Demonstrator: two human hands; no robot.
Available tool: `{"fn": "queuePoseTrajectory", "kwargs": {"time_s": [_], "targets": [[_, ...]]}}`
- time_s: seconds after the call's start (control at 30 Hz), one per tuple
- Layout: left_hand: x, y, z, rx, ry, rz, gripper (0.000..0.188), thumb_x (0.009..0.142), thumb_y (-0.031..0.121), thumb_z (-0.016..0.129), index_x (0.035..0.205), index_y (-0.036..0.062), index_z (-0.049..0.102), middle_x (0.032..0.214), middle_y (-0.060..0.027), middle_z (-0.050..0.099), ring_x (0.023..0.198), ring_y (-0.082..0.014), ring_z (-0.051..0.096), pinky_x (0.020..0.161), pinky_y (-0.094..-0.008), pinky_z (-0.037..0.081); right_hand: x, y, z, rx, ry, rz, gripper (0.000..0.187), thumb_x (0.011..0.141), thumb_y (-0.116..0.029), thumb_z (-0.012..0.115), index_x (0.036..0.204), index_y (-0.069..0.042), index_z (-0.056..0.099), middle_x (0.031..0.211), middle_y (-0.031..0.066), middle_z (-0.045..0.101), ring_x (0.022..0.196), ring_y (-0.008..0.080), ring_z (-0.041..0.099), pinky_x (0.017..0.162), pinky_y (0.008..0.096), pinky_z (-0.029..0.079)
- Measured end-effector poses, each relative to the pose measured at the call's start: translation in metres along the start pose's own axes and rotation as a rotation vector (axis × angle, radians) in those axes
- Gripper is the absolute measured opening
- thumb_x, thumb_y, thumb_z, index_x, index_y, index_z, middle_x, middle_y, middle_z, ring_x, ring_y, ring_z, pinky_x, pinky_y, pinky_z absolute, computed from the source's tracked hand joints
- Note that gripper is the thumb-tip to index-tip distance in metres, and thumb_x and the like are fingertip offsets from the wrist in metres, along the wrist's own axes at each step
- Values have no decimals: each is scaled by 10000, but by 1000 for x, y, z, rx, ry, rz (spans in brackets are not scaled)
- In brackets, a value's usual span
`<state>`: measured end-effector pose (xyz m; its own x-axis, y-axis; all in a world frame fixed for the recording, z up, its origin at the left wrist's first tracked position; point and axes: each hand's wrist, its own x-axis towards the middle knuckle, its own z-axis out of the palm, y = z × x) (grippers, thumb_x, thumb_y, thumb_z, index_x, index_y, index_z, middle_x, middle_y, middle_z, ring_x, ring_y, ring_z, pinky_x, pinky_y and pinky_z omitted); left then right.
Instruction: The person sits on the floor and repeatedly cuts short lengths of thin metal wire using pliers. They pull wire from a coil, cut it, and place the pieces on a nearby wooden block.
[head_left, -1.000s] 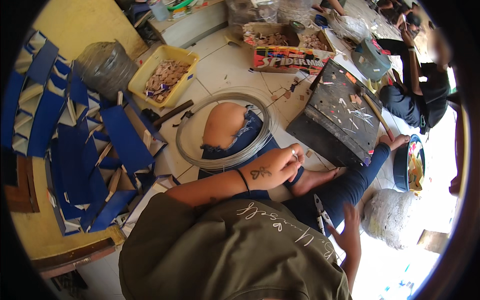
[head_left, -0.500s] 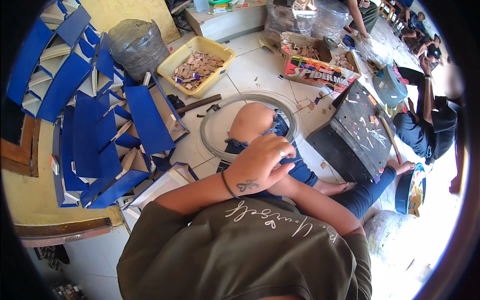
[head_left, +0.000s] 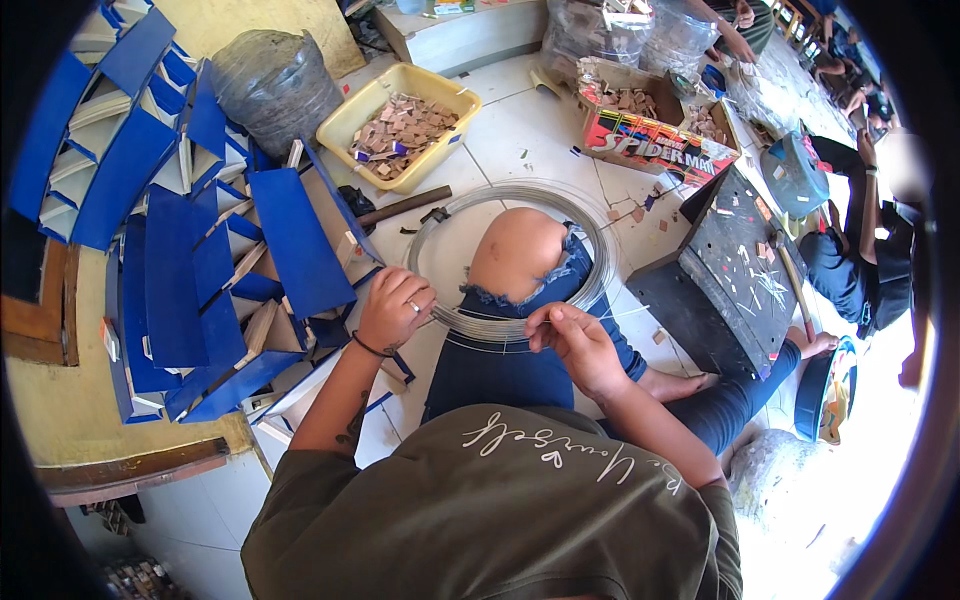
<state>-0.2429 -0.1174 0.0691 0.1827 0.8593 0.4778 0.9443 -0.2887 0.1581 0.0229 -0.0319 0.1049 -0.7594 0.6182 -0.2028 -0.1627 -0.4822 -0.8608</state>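
Note:
A coil of thin silvery wire (head_left: 612, 248) lies looped around my raised knee, which shows through torn blue jeans. My left hand (head_left: 397, 308) is closed at the coil's left side, its fingers on the wire. At the near right part of the coil, my right hand (head_left: 575, 345) pinches a wire strand between thumb and fingertips. The two hands are apart, with several strands running between them over my thigh. A loose strand sticks out to the right past my right hand.
Blue wooden frames (head_left: 230, 280) are stacked at left. A yellow basin (head_left: 470, 100) and a printed cardboard box (head_left: 650, 150) hold small wood pieces. A wooden rod (head_left: 405, 205) lies beyond the coil. At right stands a black wooden block (head_left: 720, 280) with a hammer (head_left: 790, 270). Other people sit far right.
My hands were crossed together over my thigh; now they are apart, the left moved left to the coil's edge and the right uncovered at its near right side.

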Motion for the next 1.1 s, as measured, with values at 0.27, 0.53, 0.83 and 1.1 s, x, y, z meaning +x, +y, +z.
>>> {"fn": "queuePoseTrajectory", "kwargs": {"time_s": [0.27,0.53,0.83,1.1], "targets": [[11,-6,26,-58,-97,-21,140,673,94,631,797,75,570,756,-51,492,710,-220,527,602,-340,442,0,3,-20,287,229,83,307,929,-245,401,1039,6,539,813,56,561,727,138,528,679,268,430],[14,-13,36,-164,-221,25,79,700,74,616,768,59,577,740,-63,489,684,-232,533,583,-336,453,10,-6,-46,231,494,-26,309,910,-210,427,1128,0,489,823,33,534,685,107,502,640,256,429],[5,-6,28,-178,-189,-62,126,676,65,643,790,57,591,774,-68,514,723,-237,538,613,-333,456,23,-46,-19,-1480,510,-762,404,777,-186,618,1116,-18,476,1024,110,525,1041,254,450,896,389,335],[10,2,34,-219,-149,-127,164,667,65,651,823,44,604,820,-81,541,744,-262,537,638,-336,451,90,35,39,-1626,-207,-152,206,810,-221,506,890,-48,585,770,98,619,731,291,614,647,405,468]]}}
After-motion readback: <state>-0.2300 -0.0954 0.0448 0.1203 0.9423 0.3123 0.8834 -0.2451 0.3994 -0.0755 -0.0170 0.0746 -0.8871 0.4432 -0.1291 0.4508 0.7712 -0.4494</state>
